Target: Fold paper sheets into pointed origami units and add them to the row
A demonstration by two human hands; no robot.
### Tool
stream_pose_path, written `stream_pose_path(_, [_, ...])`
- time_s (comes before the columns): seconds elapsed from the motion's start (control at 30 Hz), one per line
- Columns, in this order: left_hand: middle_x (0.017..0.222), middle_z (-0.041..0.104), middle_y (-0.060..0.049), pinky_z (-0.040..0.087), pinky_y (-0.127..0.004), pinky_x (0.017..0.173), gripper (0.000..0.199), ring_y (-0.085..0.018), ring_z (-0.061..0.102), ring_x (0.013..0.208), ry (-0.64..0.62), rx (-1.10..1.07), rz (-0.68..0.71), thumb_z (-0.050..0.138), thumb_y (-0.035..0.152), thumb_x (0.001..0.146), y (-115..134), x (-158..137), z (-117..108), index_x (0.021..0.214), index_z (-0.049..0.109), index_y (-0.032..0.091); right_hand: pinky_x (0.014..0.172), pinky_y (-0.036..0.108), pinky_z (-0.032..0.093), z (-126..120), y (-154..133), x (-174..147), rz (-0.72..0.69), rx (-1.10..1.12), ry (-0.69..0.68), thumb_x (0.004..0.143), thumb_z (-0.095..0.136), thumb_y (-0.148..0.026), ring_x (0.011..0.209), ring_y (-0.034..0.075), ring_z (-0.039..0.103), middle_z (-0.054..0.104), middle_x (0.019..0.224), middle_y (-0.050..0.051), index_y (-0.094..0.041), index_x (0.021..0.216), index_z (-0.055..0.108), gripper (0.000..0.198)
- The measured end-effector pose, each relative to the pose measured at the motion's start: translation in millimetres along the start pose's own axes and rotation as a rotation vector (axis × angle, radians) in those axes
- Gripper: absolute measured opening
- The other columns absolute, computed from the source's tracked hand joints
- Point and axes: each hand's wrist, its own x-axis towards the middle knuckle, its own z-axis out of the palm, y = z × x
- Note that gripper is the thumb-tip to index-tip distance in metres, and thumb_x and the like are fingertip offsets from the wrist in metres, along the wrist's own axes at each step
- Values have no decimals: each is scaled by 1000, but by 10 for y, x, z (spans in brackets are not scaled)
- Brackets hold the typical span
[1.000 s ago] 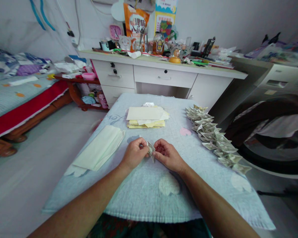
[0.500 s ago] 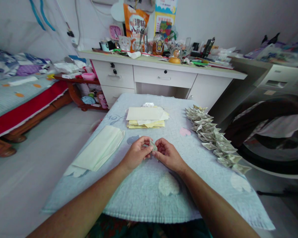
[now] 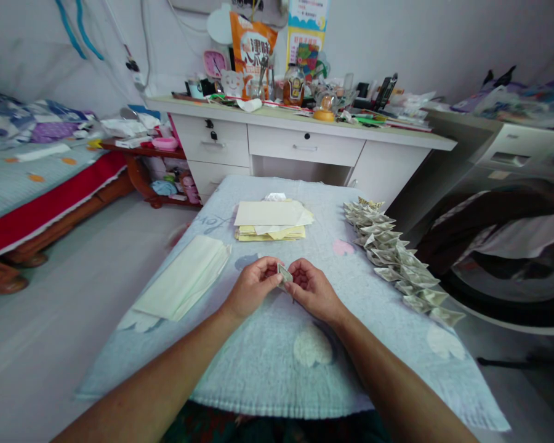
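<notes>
Between my two hands is a small piece of folded paper [image 3: 284,274], greyish green with a pale edge. My left hand [image 3: 257,284] pinches it from the left with thumb and fingers. From the right, my right hand [image 3: 313,288] grips its other side, fingers curled. Both hands are just above the cloth-covered table [image 3: 258,351]. Beyond them lies a stack of cream and yellow paper sheets [image 3: 270,215]. A pile of pale green paper [image 3: 184,277] lies to the left. Along the right edge sit several folded paper boats [image 3: 392,252] in rows.
Behind the table stands a white desk [image 3: 300,144] cluttered with a jar [image 3: 294,86], an orange bag [image 3: 253,49] and a pink clock [image 3: 215,63]. A washing machine [image 3: 512,147] is at the right. A bed [image 3: 41,184] is at the left.
The folded paper has turned slightly, and more of its flat face shows between my fingers. My hands stay in nearly the same place.
</notes>
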Motion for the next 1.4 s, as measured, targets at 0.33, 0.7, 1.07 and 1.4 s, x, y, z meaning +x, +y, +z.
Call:
stream_pose_path(0.33, [81, 65, -2, 44, -23, 65, 21, -13, 58, 73, 155, -136, -46, 66, 27, 77, -36, 46, -63, 93, 60, 15, 59, 22, 39, -75, -97, -71, -236, -380, -4, 78, 63, -22, 64, 10, 46, 48, 82, -2, -22, 98, 46, 26])
stream_pose_path(0.7, [87, 65, -4, 47, -25, 64, 29, -16, 60, 76, 163, -88, -60, 66, 33, 78, -10, 22, -58, 102, 61, 18, 67, 24, 41, -126, -92, -29, -381, -669, 59, 86, 45, -9, 75, 13, 52, 52, 87, 3, -21, 94, 57, 19])
stream_pose_path(1.07, [97, 64, -7, 45, -24, 61, 34, -16, 61, 80, 189, -84, -78, 66, 31, 75, 43, -5, -67, 105, 58, 16, 67, 25, 45, -781, -593, -115, -309, -774, 410, 87, 51, -16, 71, 13, 56, 58, 87, 4, -20, 85, 62, 12])
stream_pose_path(1.4, [94, 65, -6, 43, -22, 59, 30, -13, 55, 73, 166, -25, -55, 64, 29, 75, 37, -7, -74, 102, 61, 16, 65, 30, 47, -1907, -595, -408, -119, -1047, 713, 80, 52, -26, 66, 17, 58, 62, 82, 7, -19, 79, 66, 16])
